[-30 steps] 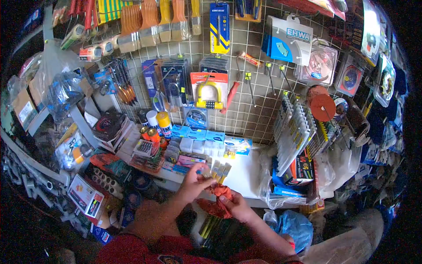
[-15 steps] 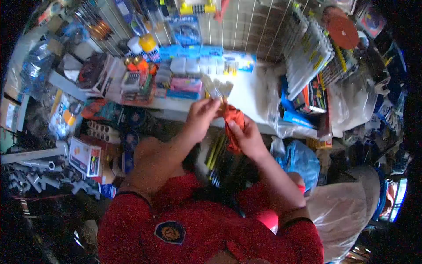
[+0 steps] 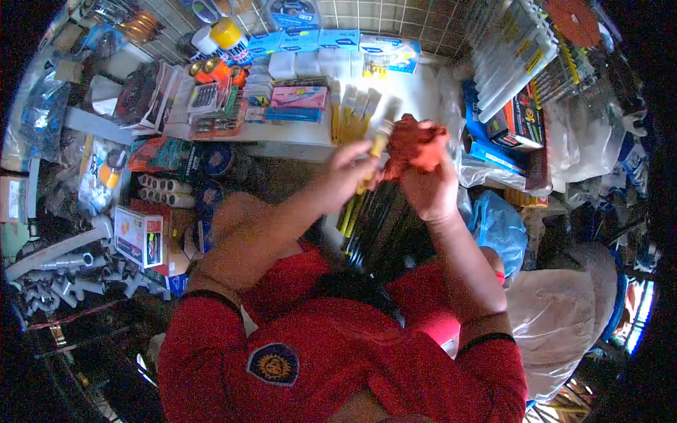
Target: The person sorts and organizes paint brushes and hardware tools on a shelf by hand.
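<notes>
My left hand (image 3: 347, 173) is closed around the yellow handle of a paintbrush (image 3: 381, 134), its pale bristles pointing up and blurred by motion. My right hand (image 3: 434, 189) grips a bunched orange-red cloth (image 3: 417, 144) just right of the brush. Behind the held brush, several more paintbrushes (image 3: 350, 116) with yellow handles lie side by side on the white shelf (image 3: 289, 149), bristles toward the back.
Blue boxes (image 3: 300, 40), a pink packet (image 3: 300, 96) and spray cans (image 3: 229, 35) stand along the shelf. At the right are hanging packs (image 3: 511, 60) and a black box (image 3: 518, 120). Grey pipe fittings (image 3: 67, 285) lie at the lower left, a blue bag (image 3: 499, 229) at the right.
Several brushes that were up by my left hand now lie on the shelf, and one brush is in the hand. The cloth has moved up and right, bunched higher. The view has shifted.
</notes>
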Available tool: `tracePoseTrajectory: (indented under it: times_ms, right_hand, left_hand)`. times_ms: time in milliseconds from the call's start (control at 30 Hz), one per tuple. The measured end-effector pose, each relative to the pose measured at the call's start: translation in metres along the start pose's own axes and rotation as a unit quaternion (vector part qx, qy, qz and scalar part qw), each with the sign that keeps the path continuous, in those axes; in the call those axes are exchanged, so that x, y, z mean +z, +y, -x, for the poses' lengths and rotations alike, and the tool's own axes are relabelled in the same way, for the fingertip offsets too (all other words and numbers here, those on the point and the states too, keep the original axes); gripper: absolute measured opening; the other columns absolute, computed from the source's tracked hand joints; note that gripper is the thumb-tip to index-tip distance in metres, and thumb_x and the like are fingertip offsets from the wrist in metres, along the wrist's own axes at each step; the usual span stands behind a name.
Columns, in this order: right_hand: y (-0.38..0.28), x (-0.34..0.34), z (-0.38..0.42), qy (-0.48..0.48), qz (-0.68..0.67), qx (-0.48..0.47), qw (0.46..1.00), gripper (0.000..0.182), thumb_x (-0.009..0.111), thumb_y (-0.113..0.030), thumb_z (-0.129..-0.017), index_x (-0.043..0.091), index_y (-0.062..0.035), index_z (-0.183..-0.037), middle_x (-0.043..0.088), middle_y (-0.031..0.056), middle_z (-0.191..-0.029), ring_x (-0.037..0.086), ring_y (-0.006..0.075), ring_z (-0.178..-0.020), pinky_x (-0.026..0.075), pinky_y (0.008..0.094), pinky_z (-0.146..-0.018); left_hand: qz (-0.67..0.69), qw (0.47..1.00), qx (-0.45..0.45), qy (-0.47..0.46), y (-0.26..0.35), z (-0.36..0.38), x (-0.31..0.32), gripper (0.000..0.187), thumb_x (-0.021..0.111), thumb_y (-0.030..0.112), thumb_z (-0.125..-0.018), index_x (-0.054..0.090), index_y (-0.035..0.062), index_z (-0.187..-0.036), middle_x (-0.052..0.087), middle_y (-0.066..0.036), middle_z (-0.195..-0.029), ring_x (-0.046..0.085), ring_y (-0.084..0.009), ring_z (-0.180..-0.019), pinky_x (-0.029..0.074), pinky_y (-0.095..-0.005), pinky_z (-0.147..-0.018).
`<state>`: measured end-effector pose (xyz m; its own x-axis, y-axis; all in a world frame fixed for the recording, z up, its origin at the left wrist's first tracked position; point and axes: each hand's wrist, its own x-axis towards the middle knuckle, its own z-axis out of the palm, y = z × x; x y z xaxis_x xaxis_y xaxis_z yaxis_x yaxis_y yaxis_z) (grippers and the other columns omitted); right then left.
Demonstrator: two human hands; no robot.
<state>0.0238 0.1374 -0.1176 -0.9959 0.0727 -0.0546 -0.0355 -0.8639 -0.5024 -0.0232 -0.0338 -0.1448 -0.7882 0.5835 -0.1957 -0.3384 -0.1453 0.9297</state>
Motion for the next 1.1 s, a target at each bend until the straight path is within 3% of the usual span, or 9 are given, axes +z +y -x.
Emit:
tracePoseTrajectory:
  times_ms: [133, 300, 400, 533, 633, 733, 800, 967, 1100]
  right_hand:
    - [0.011, 0.002, 0.009, 0.018, 0.165, -0.025, 0.986, 0.049, 0.058, -0.012, -0.094, 0.042, -0.0139, -0.140, 0.056, 0.0125, -0.124, 0.063, 0.0194, -0.091, 0.052, 0.0273, -0.056]
    - [0.034, -0.033, 0.003, 0.087, 0.175, 0.106, 0.975, 0.029, 0.061, -0.015, -0.096, 0.056, -0.0033, -0.122, 0.067, 0.0037, -0.101, 0.063, 0.0160, -0.088, 0.052, 0.0285, -0.071]
    - [0.032, -0.032, -0.004, 0.091, 0.204, 0.089, 0.971, 0.025, 0.062, -0.013, -0.094, 0.059, 0.0001, -0.115, 0.066, 0.0069, -0.102, 0.063, 0.0176, -0.090, 0.051, 0.0307, -0.082]
    - [0.002, -0.016, -0.010, 0.079, 0.186, 0.078, 0.976, 0.022, 0.060, -0.012, -0.095, 0.059, -0.0001, -0.113, 0.067, 0.0093, -0.095, 0.066, 0.0199, -0.076, 0.054, 0.0315, -0.056]
    - [-0.011, -0.012, -0.012, 0.103, 0.204, 0.057, 0.972, 0.020, 0.058, -0.015, -0.097, 0.058, -0.0026, -0.113, 0.067, 0.0121, -0.102, 0.068, 0.0228, -0.083, 0.056, 0.0348, -0.068]
    - [-0.010, -0.010, -0.014, 0.157, 0.196, 0.019, 0.968, 0.019, 0.063, -0.014, -0.094, 0.061, -0.0008, -0.107, 0.068, 0.0106, -0.094, 0.068, 0.0223, -0.081, 0.055, 0.0336, -0.072]
    - [-0.020, -0.015, -0.016, 0.159, 0.188, 0.003, 0.969, 0.018, 0.063, -0.014, -0.094, 0.062, -0.0008, -0.106, 0.069, 0.0102, -0.094, 0.068, 0.0221, -0.081, 0.055, 0.0337, -0.075]
    - [-0.032, -0.048, -0.018, 0.099, 0.374, -0.111, 0.916, 0.024, 0.062, -0.009, -0.093, 0.062, -0.0009, -0.116, 0.067, 0.0095, -0.110, 0.067, 0.0211, -0.099, 0.055, 0.0346, -0.084]
    - [-0.036, -0.025, -0.020, 0.211, 0.221, -0.027, 0.952, 0.036, 0.063, -0.001, -0.090, 0.060, 0.0013, -0.126, 0.063, 0.0101, -0.121, 0.064, 0.0218, -0.106, 0.052, 0.0344, -0.091]
  left_hand:
    - [0.030, 0.998, 0.055, 0.029, -0.006, 0.012, 0.029, 0.034, 0.065, 0.002, -0.090, 0.050, -0.0012, -0.121, 0.065, -0.008, -0.104, 0.066, -0.0147, -0.086, 0.057, -0.0293, -0.069]
    - [-0.031, 0.987, 0.107, 0.112, -0.025, 0.006, 0.027, 0.036, 0.070, 0.002, -0.084, 0.050, 0.0014, -0.115, 0.062, -0.008, -0.107, 0.063, -0.0153, -0.095, 0.054, -0.0299, -0.081]
    - [-0.156, 0.970, 0.160, 0.094, -0.045, -0.003, 0.015, 0.027, 0.073, 0.002, -0.082, 0.047, 0.0046, -0.090, 0.052, 0.000, -0.083, 0.052, -0.0071, -0.076, 0.049, -0.0241, -0.068]
    - [-0.146, 0.982, 0.108, 0.060, -0.012, -0.009, 0.021, 0.037, 0.074, 0.002, -0.079, 0.038, 0.0096, -0.082, 0.043, 0.002, -0.078, 0.053, -0.0088, -0.077, 0.049, -0.0257, -0.071]
    - [-0.004, 0.997, 0.077, 0.000, -0.010, -0.018, 0.019, 0.036, 0.073, 0.003, -0.084, 0.037, 0.0080, -0.079, 0.047, 0.002, -0.079, 0.064, -0.0115, -0.077, 0.055, -0.0265, -0.066]
    - [-0.037, 0.996, 0.073, -0.033, -0.008, -0.018, 0.020, 0.013, 0.066, 0.003, -0.090, 0.055, -0.0002, -0.096, 0.062, -0.005, -0.091, 0.069, -0.0157, -0.079, 0.059, -0.0273, -0.063]
    - [-0.079, 0.994, 0.059, -0.043, -0.007, -0.016, 0.019, 0.026, 0.065, 0.005, -0.092, 0.064, 0.0001, -0.118, 0.069, -0.010, -0.097, 0.069, -0.0142, -0.076, 0.058, -0.0266, -0.062]
    - [-0.156, 0.980, 0.120, -0.038, -0.016, -0.015, 0.015, 0.027, 0.070, 0.006, -0.088, 0.065, 0.0001, -0.115, 0.068, -0.008, -0.095, 0.068, -0.0141, -0.081, 0.058, -0.0279, -0.068]
    - [-0.334, 0.914, 0.228, 0.029, -0.010, -0.007, 0.018, 0.031, 0.074, 0.006, -0.083, 0.066, 0.0020, -0.113, 0.067, -0.009, -0.092, 0.068, -0.0179, -0.083, 0.056, -0.0292, -0.072]
